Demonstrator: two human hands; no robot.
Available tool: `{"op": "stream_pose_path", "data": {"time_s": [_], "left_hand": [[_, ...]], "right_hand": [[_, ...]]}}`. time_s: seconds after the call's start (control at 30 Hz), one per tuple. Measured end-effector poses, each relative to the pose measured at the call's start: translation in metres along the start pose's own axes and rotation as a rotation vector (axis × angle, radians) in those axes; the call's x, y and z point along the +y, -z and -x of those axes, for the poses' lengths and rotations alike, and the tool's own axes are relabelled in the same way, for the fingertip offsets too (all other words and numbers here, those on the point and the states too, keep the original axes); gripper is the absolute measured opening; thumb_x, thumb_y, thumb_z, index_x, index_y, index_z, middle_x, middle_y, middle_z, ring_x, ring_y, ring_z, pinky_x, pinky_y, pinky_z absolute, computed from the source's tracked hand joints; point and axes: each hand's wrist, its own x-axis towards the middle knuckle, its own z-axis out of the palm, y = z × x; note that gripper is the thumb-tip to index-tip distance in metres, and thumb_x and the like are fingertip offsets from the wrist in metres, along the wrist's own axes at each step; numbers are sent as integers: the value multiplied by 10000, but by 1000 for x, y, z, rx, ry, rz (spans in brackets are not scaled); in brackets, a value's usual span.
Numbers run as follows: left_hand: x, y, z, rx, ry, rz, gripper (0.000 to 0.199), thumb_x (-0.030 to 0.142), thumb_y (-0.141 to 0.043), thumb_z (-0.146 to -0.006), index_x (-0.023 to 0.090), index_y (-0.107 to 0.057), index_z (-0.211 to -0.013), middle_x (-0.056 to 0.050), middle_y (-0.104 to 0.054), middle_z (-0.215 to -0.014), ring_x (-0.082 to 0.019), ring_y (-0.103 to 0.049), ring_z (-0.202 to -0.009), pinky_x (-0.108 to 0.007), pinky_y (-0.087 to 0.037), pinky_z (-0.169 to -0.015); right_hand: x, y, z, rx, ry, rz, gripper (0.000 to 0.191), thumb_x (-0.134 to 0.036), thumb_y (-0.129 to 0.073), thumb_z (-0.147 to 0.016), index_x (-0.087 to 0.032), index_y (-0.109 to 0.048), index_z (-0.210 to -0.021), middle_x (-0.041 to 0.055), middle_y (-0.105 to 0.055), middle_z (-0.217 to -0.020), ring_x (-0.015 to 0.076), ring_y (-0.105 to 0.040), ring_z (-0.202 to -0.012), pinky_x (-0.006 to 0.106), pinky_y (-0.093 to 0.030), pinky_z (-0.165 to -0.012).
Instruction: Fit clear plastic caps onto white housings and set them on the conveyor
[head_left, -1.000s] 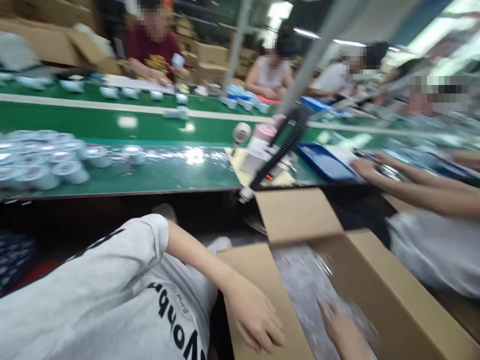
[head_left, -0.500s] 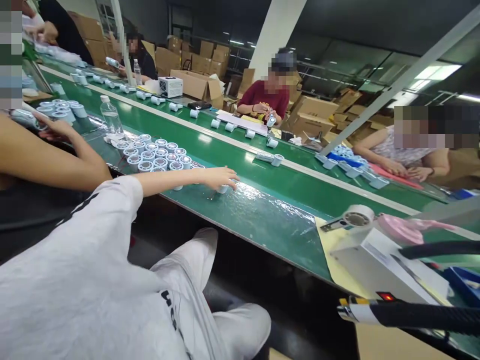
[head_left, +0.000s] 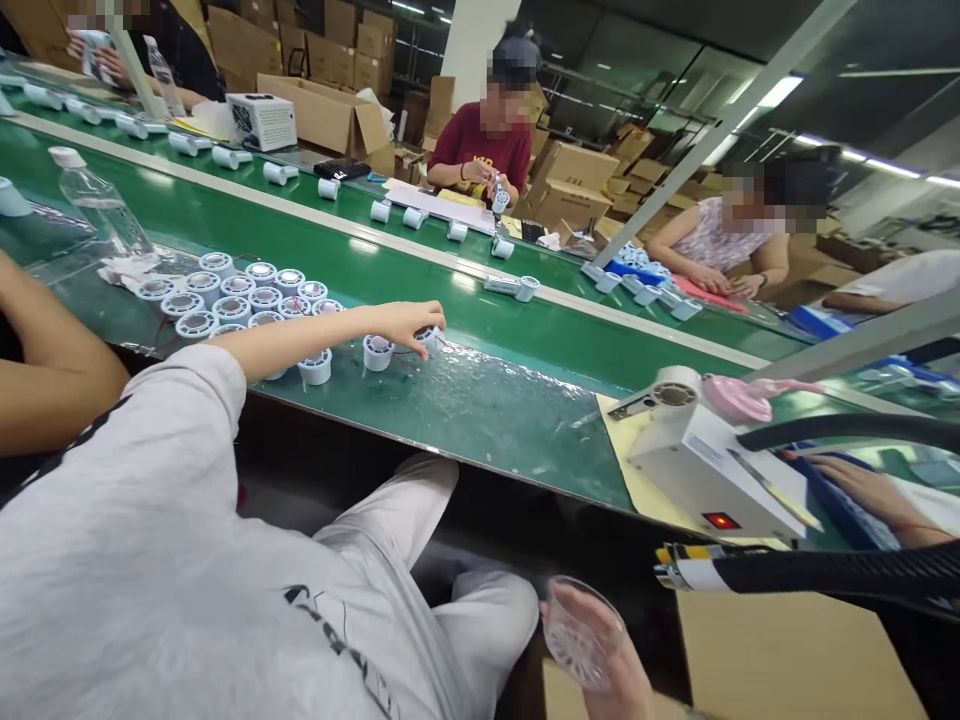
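My left arm stretches across the green worktable. Its hand point(head_left: 417, 326) has thumb and fingers curled around a pale blue round fan housing point(head_left: 430, 338), which sits at the tabletop and is partly covered. Just left of it stands another round fan housing point(head_left: 378, 352) with a vented top and red wires. Farther left, several more fan housings point(head_left: 238, 287) are grouped upright. Low in the view, my right hand point(head_left: 626, 672) holds a clear plastic cup point(head_left: 581, 635), tilted, beside my knee and below the table edge.
A water bottle point(head_left: 105, 208) stands on the left. At right are a white box point(head_left: 705, 460) with a lit red switch, a black hose point(head_left: 832, 577) and a cardboard box point(head_left: 795, 650). A co-worker's hand point(head_left: 862, 488) reaches in there. Fan parts lie along the conveyor point(head_left: 315, 235); people sit opposite.
The view has swung to the right and down. My right hand with the clear cup has come into view. My left hand's fingers, stretched over a housing before, are now curled around one.
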Motion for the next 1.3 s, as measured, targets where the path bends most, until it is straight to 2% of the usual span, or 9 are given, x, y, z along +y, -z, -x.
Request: {"op": "stream_pose_path", "data": {"time_s": [0.13, 0.3, 0.4, 0.53, 0.63, 0.8, 0.93, 1.07, 1.3], "left_hand": [[-4, 2, 3, 253, 197, 343, 583, 417, -874, -529, 142, -635, -985, -106, -616, -1182, -264, -555, -1080, -324, -436, -952], [25, -1, 11, 328, 311, 568, 526, 541, -246, -1013, 105, -540, -1018, -66, -607, -840, -150, -591, -764, -283, -468, -696], [65, -35, 24, 112, 320, 819, 555, 587, -243, -979, 121, -545, -968, -47, -572, -654, -137, -537, -523, -246, -426, -482], [118, -99, 40, -426, 310, 1220, 409, 534, -505, -843, 150, -577, -965, -38, -621, -730, -142, -557, -483, -230, -406, -388], [145, -123, 42, -530, 74, 1038, 345, 455, -530, -862, 143, -656, -939, -40, -646, -827, -120, -572, -593, -201, -415, -459], [166, -131, 38, -223, -178, 620, 257, 291, -522, -912, 167, -739, -970, -69, -705, -1001, -179, -638, -939, -284, -474, -859], [170, -145, 41, -131, -198, 677, 247, 315, -559, -924, 167, -732, -1018, -65, -715, -985, -172, -641, -909, -286, -457, -861], [170, -161, 45, -157, -174, 725, 313, 370, -538, -944, 149, -739, -1034, -69, -694, -944, -164, -632, -841, -276, -457, -785], [162, -165, 41, -239, -108, 778, 307, 342, -503, -947, 149, -739, -990, -66, -702, -967, -161, -640, -869, -271, -466, -800]], "right_hand": [[-9, -27, -23, -130, 52, -68, 377, -587, -695, -803, -322, -792, -1052, 130, -751, -1182, 390, -745, -1017, 552, -628, -875], [-32, -54, -37, -244, 310, 162, 389, -455, -588, -955, -305, -694, -1298, 120, -695, -1293, 323, -711, -1121, 469, -609, -943], [-45, -73, -39, -126, 593, 486, 424, -371, -584, -974, -306, -630, -1390, 121, -651, -1327, 312, -666, -1189, 459, -592, -966], [-66, -94, -42, 101, 895, 930, 419, -273, -611, -953, -311, -650, -1369, 149, -605, -1334, 332, -631, -1140, 471, -589, -905], [-79, -95, -45, 150, 844, 1106, 432, -197, -619, -923, -312, -668, -1336, 155, -556, -1400, 342, -605, -1116, 494, -585, -883], [-81, -78, -43, -95, 582, 993, 319, -129, -700, -819, -243, -735, -1114, 144, -599, -1351, 326, -639, -1120, 400, -634, -723], [-74, -70, -37, -82, 497, 881, 215, -152, -715, -830, -241, -724, -1025, 118, -626, -1292, 288, -670, -1104, 397, -636, -778], [-71, -74, -34, 50, 629, 1074, 113, -148, -680, -885, -225, -734, -949, 138, -649, -1279, 312, -653, -1099, 396, -616, -757], [-65, -75, -36, 201, 798, 1287, 423, -208, -645, -946, -329, -635, -1352, 167, -553, -1457, 298, -606, -1016, 422, -583, -770]]}}
